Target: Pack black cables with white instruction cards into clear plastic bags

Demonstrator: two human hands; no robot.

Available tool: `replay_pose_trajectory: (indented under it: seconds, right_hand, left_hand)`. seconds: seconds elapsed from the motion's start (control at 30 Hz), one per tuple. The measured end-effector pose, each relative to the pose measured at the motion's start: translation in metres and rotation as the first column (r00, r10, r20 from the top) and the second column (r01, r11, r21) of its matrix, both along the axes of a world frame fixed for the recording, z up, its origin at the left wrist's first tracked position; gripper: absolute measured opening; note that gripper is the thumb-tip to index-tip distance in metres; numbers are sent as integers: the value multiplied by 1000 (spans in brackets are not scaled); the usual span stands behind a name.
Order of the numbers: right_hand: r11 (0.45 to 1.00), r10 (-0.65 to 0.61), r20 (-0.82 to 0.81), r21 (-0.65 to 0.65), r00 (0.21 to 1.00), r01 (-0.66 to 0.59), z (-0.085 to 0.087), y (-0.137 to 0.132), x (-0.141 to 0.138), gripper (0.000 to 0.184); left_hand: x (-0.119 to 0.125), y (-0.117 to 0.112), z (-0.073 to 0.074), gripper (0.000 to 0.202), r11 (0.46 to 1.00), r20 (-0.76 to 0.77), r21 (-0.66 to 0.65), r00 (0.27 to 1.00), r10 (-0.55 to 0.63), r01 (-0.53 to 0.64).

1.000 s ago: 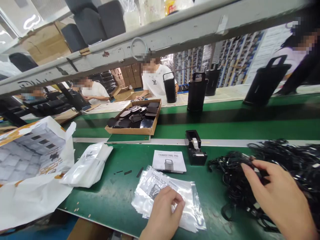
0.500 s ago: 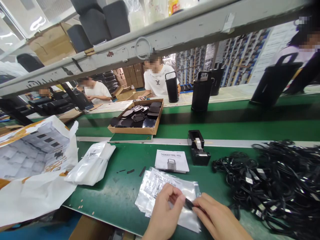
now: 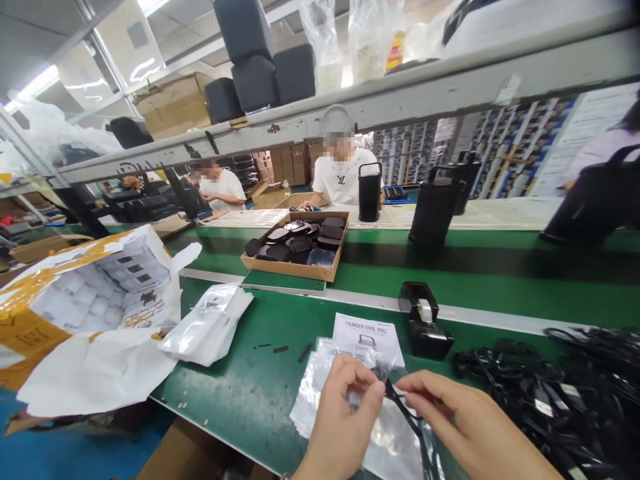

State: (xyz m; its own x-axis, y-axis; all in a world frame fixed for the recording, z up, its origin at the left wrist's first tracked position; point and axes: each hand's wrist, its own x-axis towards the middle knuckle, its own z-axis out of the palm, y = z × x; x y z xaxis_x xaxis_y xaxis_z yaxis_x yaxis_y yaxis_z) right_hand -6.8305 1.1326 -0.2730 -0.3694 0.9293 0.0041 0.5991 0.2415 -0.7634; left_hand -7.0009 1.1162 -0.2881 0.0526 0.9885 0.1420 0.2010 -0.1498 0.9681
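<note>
pinching the limp cable (image 3: pixel 406 419) by its end, your right hand (image 3: pixel 463 427) faces your left hand (image 3: pixel 343 427), its grip clamping the slippery bag (image 3: pixel 387 441).

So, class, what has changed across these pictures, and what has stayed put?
The right hand left the cable pile and carried a black cable over to the left hand, which has lifted the top clear bag; both now pinch there. Tape dispenser, booklet and cardboard tray stayed.
</note>
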Motion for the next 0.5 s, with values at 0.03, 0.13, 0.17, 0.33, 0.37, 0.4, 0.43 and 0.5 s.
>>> replay_pose_trajectory:
  seconds: [0.03,0.13,0.17,0.33,0.37,0.4,0.43,0.5]
  right_hand:
    - [1000,-16,17,-1,1000,16,-1,0,-2,22]
    - [997,-74,74,20,994,73,-4,1,-13,20]
    - [996,-84,88,31,993,82,-4,1,-17,21]
    - [1000,20,9,20,1000,-20,10,2,-26,38]
    - [998,58,-3,22,998,-58,14,2,-26,37]
    - [995,91,5,36,996,-91,19,4,-27,32]
    - [990,124,31,64,992,-126,23,5,-28,27]
    - [970,190,105,134,976,-203,33,10,-30,16]
  left_hand:
    - [0,-1,-2,10,1000,36,-13,999,-11,11]
    - [3,-7,-8,9,999,99,-29,994,-36,39]
    - [4,-8,-10,9,999,104,-27,994,-37,40]
    - [1,-5,-4,16,999,168,11,985,37,-39]
    - [-1,-3,-1,19,998,203,21,978,48,-53]
    - [-3,-1,3,22,998,242,26,969,53,-61]
    - [-5,0,6,24,998,278,27,959,53,-63]
    - [-9,1,12,29,997,325,24,944,61,-72]
